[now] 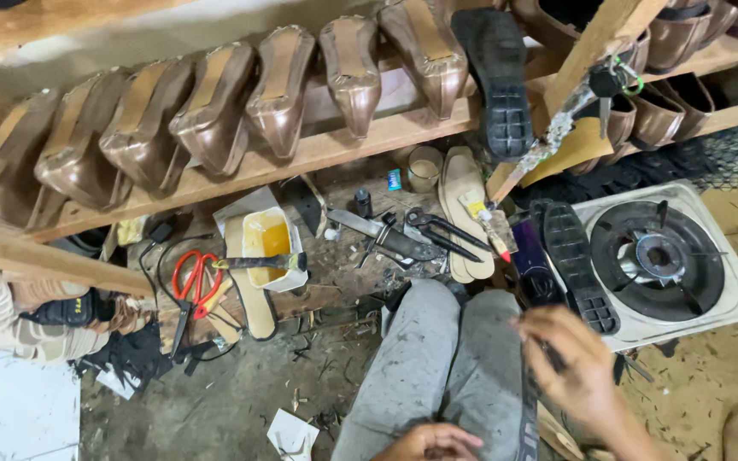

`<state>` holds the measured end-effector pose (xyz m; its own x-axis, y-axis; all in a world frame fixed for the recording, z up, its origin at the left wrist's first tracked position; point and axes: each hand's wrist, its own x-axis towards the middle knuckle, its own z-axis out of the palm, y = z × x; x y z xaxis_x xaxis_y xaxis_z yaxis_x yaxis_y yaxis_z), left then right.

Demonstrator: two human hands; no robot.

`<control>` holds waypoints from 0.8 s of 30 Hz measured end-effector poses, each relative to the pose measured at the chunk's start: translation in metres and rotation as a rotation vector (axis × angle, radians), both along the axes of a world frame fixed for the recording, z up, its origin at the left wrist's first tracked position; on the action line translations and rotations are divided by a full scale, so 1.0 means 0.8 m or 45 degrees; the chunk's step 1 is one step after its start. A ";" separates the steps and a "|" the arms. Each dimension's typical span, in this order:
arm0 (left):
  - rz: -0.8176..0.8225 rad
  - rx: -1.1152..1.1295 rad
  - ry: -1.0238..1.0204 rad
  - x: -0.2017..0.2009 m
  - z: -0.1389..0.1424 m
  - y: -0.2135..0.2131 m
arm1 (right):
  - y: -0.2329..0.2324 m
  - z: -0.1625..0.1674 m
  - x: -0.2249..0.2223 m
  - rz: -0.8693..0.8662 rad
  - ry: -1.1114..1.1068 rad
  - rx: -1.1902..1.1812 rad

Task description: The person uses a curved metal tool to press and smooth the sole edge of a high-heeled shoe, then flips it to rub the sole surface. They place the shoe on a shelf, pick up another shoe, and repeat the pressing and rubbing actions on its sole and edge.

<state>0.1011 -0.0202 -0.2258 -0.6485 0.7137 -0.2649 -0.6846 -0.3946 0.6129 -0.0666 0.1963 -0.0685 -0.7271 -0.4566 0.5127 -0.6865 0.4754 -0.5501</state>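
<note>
My right hand [578,363] pinches a dark narrow strip [530,410], fingers clamped on its upper end; the strip runs down over my right knee in grey trousers [437,358]. My left hand [433,444] sits low at the frame edge, fingers curled; whether it grips anything I cannot tell. Just beyond the right hand a black ridged rubber shoe sole [576,265] lies on the edge of a white single-burner gas stove [668,256]. Ahead on the floor: black pliers [442,230], beige insoles [463,209], red-handled scissors [194,282], a white tub of yellow glue [266,243]. Bronze pointed shoes [215,111] line the wooden shelf [343,141].
</note>
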 end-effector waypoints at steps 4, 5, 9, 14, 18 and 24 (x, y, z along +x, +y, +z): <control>0.387 -0.296 0.418 -0.019 0.027 -0.053 | -0.016 -0.134 0.133 -0.121 -0.760 0.227; 0.451 -0.346 0.357 -0.024 0.034 -0.063 | -0.021 -0.154 0.151 -0.150 -0.955 0.334; 0.633 -0.474 0.246 -0.055 0.060 -0.082 | -0.017 -0.208 0.203 -0.182 -1.396 0.677; 0.689 -0.476 0.499 -0.120 0.098 -0.077 | 0.030 -0.223 0.233 -0.222 -1.468 0.778; 0.845 -0.503 0.720 -0.190 0.145 -0.077 | 0.029 -0.206 0.244 -0.274 -1.408 0.712; 1.071 -0.663 1.072 -0.261 0.206 -0.087 | 0.024 -0.137 0.249 -0.359 -0.836 0.062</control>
